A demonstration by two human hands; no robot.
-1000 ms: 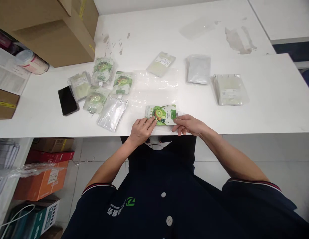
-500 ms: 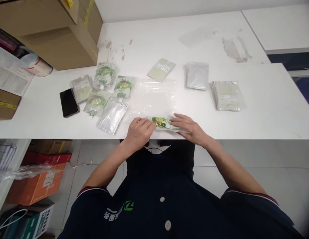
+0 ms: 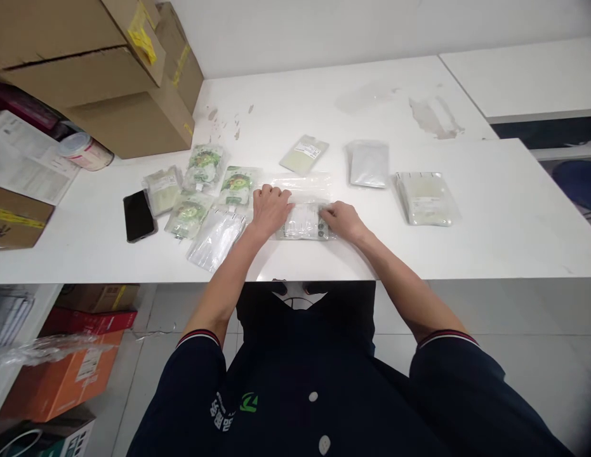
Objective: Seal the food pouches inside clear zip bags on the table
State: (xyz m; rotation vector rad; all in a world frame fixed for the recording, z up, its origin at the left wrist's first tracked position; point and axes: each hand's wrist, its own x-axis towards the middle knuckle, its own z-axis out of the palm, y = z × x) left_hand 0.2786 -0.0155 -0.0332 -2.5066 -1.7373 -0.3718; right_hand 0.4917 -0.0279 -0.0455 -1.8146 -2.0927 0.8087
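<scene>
On the white table in front of me lies a printed pouch, its pale label panel facing up, with clear plastic film around it and stretching away behind. My left hand grips its left end, fingers curled over the film. At the right end, my right hand pinches the edge between thumb and fingers. Left of my hands are several green fruit-printed pouches in clear bags and a stack of silvery clear bags. A pale labelled pouch lies behind the film.
A black phone rests at the left, beside another pale pouch. Cardboard boxes and a round tub stand at the back left. To the right are a stack of clear bags and a stack of labelled pouches.
The pouch has turned over from its green kiwi print to its pale panel and moved away from the table's front edge. Both hands moved forward with it; the view tilted slightly.
</scene>
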